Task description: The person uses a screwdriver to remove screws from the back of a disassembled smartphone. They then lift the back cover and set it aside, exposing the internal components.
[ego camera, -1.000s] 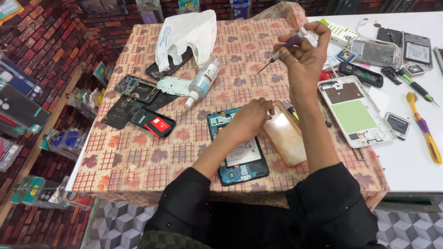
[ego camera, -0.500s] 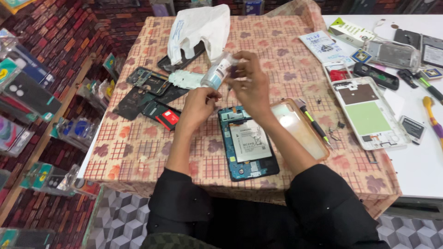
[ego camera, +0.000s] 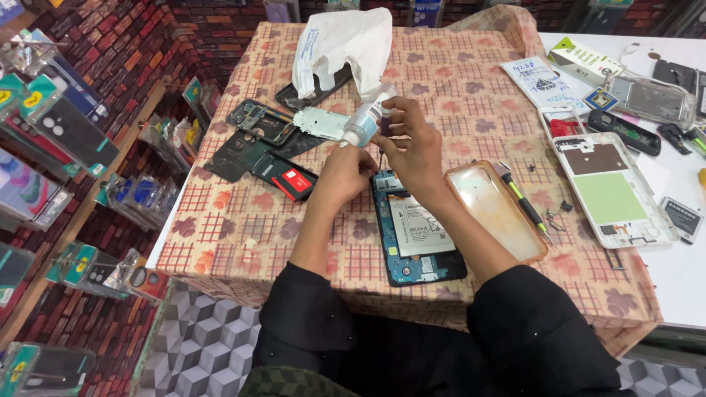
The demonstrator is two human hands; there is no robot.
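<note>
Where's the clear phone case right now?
In the head view, the clear phone case lies on the patterned tablecloth, just right of the opened phone, under the right forearm, with a green-handled screwdriver along its right edge.

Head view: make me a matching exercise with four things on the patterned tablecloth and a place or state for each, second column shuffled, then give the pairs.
Things:
1. small bottle
2. opened phone
3. clear phone case
4. white plastic bag

Places or states:
A. lying just right of the opened phone
B. at the far end of the cloth
C. held above the cloth by the right hand, with the left hand at it
D. back off, insides and battery showing, in front of the person

Pairs: 1-C, 2-D, 3-A, 4-B
</note>
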